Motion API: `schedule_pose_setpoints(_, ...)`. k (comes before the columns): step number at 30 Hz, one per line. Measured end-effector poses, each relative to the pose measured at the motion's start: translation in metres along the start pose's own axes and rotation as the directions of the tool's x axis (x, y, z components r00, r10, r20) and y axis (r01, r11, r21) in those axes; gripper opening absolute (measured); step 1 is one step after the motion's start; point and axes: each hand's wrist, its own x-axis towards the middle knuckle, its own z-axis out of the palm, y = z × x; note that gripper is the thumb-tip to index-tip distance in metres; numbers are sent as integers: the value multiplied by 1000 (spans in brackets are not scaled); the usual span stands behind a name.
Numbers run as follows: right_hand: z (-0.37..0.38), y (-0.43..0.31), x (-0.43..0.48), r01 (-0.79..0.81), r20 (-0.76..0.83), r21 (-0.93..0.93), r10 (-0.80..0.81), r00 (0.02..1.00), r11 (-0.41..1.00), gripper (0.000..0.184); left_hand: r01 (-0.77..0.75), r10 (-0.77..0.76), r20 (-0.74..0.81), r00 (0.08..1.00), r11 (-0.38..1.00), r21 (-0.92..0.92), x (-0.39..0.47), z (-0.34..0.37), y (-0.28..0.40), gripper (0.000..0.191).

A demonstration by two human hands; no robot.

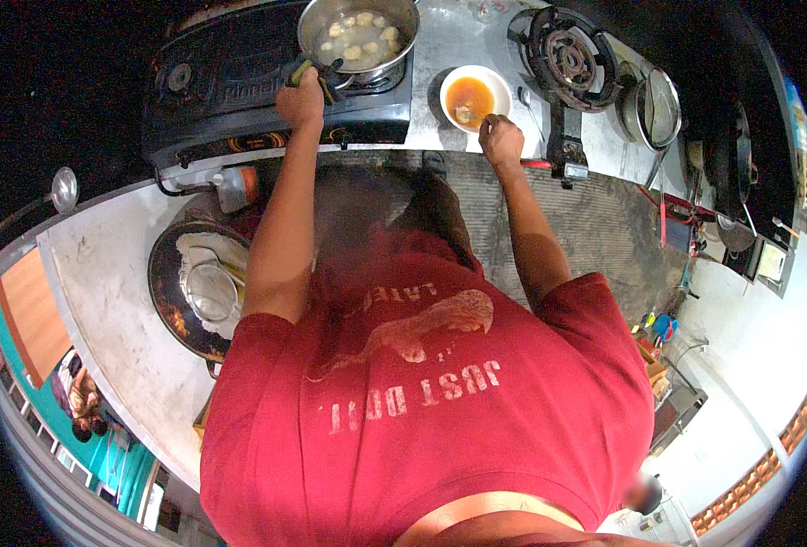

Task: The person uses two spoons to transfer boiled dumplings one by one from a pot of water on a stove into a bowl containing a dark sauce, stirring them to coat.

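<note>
My left hand is closed around the handle of a metal pot, with something green and dark in the grip. Pale round pieces sit in cloudy liquid inside the pot, which stands on the right burner of a black gas stove. On the metal counter to the right is a white bowl of orange broth with a pale lump in it. The curled fingers of my right hand pinch the bowl's near rim. The broth lies toward the bowl's left side.
A spoon lies right of the bowl, near a cast-iron burner. Strainers stand farther right. At left, a large wok holds a wire skimmer. A ladle and a plastic bottle are nearby. People appear lower left.
</note>
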Motion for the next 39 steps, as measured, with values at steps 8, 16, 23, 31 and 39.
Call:
schedule_pose_setpoints(8, 21, 16, -7, -42, 44, -25, 43, 998, 999, 18, -49, 45, -61, 997, 995, -82, 6, 10, -6, 58)
schedule_pose_setpoints(16, 26, 8, -45, 144, 76, -86, -137, 988, 986, 16, -38, 25, -115, 993, 993, -109, 13, 19, -16, 49)
schedule_pose_setpoints(23, 9, -9, -71, 197, 55, -132, -191, 980, 972, 16, -42, 35, -73, 997, 993, -109, 1, 9, -6, 47)
schedule_pose_setpoints(31, -3, -7, -69, 160, -45, -35, -162, 986, 986, 19, -27, 19, -111, 994, 997, -74, 8, 19, -14, 48)
schedule_pose_setpoints(39, -3, -6, -48, 99, -117, 67, -90, 989, 993, 19, 0, -5, -94, 996, 998, -62, 13, 22, -17, 51)
